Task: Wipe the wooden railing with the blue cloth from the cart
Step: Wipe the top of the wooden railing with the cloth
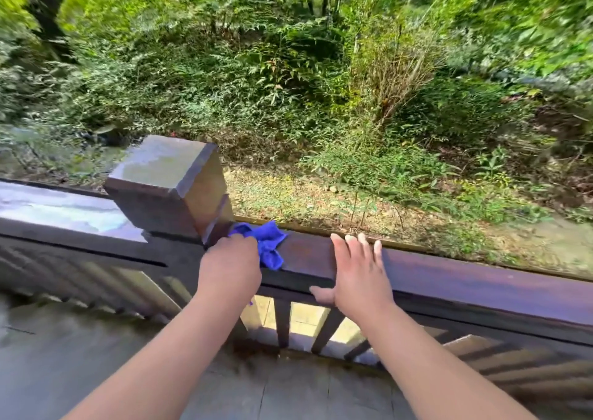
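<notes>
Blue cloth (264, 243) under left hand (229, 264) on wooden railing (449, 278).

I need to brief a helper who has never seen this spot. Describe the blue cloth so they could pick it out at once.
Find the wooden railing that crosses the view in front of the greenery, and follow it to the thick square post. Just right of the post's base, on the top rail, the left hand presses down a bunched blue cloth. It is the only vivid blue thing among brown wood and green plants.

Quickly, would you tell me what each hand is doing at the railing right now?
Left hand: closed on the blue cloth, on the railing beside the post.
Right hand: open, flat on the railing, holding nothing.
</notes>
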`<state>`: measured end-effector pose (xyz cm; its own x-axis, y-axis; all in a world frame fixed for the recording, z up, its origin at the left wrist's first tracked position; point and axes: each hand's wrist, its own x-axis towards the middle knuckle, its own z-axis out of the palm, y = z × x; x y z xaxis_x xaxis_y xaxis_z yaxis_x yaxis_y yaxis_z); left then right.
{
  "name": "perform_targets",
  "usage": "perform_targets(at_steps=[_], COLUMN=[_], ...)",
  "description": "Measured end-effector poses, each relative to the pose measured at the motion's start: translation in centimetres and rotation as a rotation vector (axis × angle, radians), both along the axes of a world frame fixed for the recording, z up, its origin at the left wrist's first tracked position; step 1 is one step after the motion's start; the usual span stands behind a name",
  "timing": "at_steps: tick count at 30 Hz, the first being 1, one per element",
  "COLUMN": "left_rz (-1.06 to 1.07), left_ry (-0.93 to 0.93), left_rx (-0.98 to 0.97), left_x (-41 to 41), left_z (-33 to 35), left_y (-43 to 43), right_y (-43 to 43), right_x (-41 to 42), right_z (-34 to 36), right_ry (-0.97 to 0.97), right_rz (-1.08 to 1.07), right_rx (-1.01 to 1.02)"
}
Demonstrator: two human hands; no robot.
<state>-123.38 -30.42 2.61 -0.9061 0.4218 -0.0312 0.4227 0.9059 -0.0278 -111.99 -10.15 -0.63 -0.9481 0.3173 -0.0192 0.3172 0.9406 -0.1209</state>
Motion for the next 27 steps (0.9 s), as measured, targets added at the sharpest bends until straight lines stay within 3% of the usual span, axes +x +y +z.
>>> perform_targets(at_steps=[7,13,22,27], left_rz=[0.012,0.061,0.319,0.338], left_ry=[-0.043,-0.179,0.016,0.193], left_rx=[0.154,0.351,0.447,0.488], left_x=[0.8,4.3,2.2,-4.5], left_z=[0.3,0.6,1.0,2.5], left_y=[0.8,-2.2,-16.3,-24.2], right_y=[0.4,-3.5,-16.5,-25.2], right_x=[1.9,1.6,-2.7,-7.8], right_z=[1.4,-0.1,1.5,2.6], right_ry=[0.07,0.076,0.145,0.19], right_rz=[0.089,0.352,0.682,0.692], right_rx=[-0.105,-0.243,-0.32,-0.394])
